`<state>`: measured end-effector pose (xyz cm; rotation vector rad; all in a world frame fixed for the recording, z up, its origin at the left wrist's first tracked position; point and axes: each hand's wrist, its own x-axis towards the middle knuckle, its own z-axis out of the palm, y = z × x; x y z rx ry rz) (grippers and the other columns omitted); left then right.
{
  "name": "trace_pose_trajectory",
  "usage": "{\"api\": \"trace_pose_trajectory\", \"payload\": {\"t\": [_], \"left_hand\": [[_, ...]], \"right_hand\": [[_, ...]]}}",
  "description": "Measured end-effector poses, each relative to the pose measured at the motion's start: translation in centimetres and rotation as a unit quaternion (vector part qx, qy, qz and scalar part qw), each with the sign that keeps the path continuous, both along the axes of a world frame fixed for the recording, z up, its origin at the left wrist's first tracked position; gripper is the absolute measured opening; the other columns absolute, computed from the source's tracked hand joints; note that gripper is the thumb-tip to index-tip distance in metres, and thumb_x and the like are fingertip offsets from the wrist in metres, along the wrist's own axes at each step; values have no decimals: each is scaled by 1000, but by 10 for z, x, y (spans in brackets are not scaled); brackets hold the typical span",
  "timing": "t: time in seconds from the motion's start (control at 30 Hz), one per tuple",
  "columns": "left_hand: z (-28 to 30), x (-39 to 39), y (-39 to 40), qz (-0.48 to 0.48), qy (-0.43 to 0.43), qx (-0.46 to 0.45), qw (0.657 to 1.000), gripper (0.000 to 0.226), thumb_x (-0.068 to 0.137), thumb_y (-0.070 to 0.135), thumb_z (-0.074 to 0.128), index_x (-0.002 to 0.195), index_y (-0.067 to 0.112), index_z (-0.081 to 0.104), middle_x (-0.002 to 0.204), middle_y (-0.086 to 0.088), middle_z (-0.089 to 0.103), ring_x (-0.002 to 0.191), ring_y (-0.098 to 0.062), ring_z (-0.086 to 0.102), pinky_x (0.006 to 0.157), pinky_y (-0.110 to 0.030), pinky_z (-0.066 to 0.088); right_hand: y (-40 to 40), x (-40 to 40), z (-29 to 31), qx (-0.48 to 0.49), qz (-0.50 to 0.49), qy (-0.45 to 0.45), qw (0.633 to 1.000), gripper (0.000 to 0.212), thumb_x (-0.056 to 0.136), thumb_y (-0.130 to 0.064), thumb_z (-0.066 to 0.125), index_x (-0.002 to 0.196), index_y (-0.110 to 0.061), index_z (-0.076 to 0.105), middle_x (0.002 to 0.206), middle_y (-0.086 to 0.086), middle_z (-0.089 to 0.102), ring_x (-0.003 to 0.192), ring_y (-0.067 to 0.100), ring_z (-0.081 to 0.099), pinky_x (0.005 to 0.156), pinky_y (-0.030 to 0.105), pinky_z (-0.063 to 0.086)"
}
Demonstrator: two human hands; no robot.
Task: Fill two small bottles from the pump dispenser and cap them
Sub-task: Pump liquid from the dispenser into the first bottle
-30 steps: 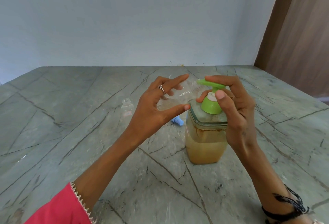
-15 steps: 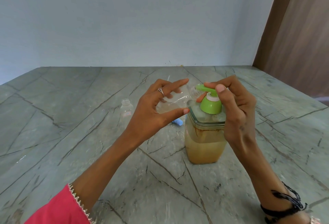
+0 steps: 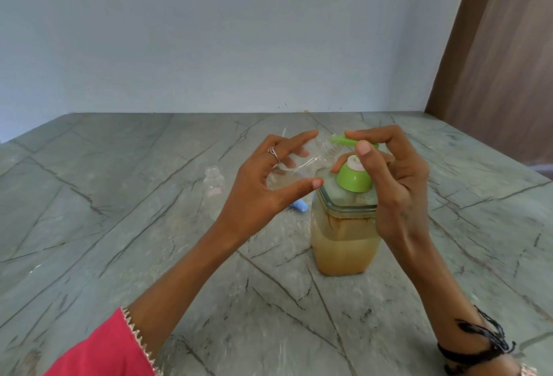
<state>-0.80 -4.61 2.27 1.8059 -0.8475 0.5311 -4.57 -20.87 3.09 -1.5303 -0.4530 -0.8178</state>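
A clear pump dispenser (image 3: 344,241) with amber liquid and a green pump head (image 3: 354,179) stands on the stone table (image 3: 119,256). My right hand (image 3: 392,175) wraps the pump top, index finger lying on the green lever, thumb in front of the collar. My left hand (image 3: 266,187) holds a small clear bottle (image 3: 299,169) tilted, its mouth at the green spout. A second small clear bottle (image 3: 215,188) stands upright, uncapped, to the left. A blue cap (image 3: 300,205) lies behind my left hand, partly hidden.
A pale wall rises behind the table's far edge. A brown wooden panel (image 3: 502,61) stands at the right.
The pump head went down half a second ago and has risen again. The tilted bottle stays at the spout.
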Motion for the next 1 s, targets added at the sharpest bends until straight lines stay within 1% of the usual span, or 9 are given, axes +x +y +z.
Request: {"api": "trace_pose_trajectory", "payload": {"t": [0.07, 0.17, 0.27, 0.5, 0.57, 0.67, 0.77, 0.93, 1.0], "left_hand": [[-1, 0, 0, -3, 3, 0, 1000, 52, 74, 39, 65, 124, 31, 50, 101, 9, 55, 90, -7, 54, 81, -13, 45], [-2, -1, 1, -5, 3, 4, 1000, 53, 73, 38, 66, 124, 31, 51, 101, 8, 55, 90, -9, 54, 79, -14, 45], [-3, -1, 3, -6, 0, 10, 1000, 53, 73, 39, 66, 124, 31, 51, 102, 4, 56, 89, -9, 54, 79, -13, 44], [1, 0, 1, -4, 8, 2, 1000, 52, 74, 38, 65, 124, 31, 51, 102, 5, 56, 90, -9, 55, 81, -13, 44], [2, 0, 1, -1, 5, 5, 1000, 52, 74, 38, 65, 124, 31, 51, 102, 5, 56, 90, -7, 55, 81, -11, 43], [2, -1, 2, 1, 9, 3, 1000, 53, 74, 39, 65, 124, 30, 51, 102, 5, 56, 90, -8, 55, 81, -11, 43], [1, 0, 1, 2, 12, 3, 1000, 52, 74, 40, 64, 124, 33, 51, 102, 6, 56, 92, -9, 55, 81, -13, 45], [2, 0, 1, 2, 12, 1, 1000, 49, 73, 42, 63, 121, 39, 49, 102, 8, 56, 90, -5, 54, 79, -10, 44], [1, 0, 0, 0, 13, -2, 1000, 49, 74, 42, 63, 121, 38, 50, 101, 8, 56, 90, -6, 54, 79, -12, 45]], "right_hand": [[1, 0, 1, 7, -5, 7, 1000, 13, 84, -39, 55, 86, -28, 60, 75, -2, 72, 68, 13, 70, 65, 27, 54], [1, -2, 2, 3, -23, 13, 1000, 16, 85, -42, 54, 78, -28, 59, 75, 4, 72, 67, 21, 69, 65, 39, 55], [2, -2, 2, 3, -29, 18, 999, 18, 85, -43, 53, 77, -27, 59, 75, 3, 72, 67, 20, 70, 65, 40, 54], [-3, -1, -3, -19, 0, 1, 1000, 22, 87, -38, 53, 102, -26, 63, 78, 9, 70, 73, 26, 69, 69, 45, 56], [-4, -1, -5, -33, 5, -1, 999, 24, 87, -37, 52, 108, -28, 61, 81, 7, 71, 76, 25, 70, 71, 41, 57], [-6, 0, -6, -37, 33, -1, 999, 28, 87, -34, 52, 113, -28, 59, 88, 2, 71, 84, 20, 70, 75, 29, 55], [-8, 0, -8, -47, 60, 0, 997, 33, 86, -32, 53, 119, -30, 56, 93, -3, 72, 92, 16, 69, 80, 24, 53], [-15, -2, -13, -122, 67, 6, 990, 53, 82, -29, 61, 132, -35, 43, 114, -28, 62, 109, 5, 63, 86, 13, 48], [-15, -1, -14, -122, 52, 3, 991, 51, 81, -29, 65, 129, -35, 46, 105, -19, 68, 102, 7, 66, 85, 9, 46]]}}
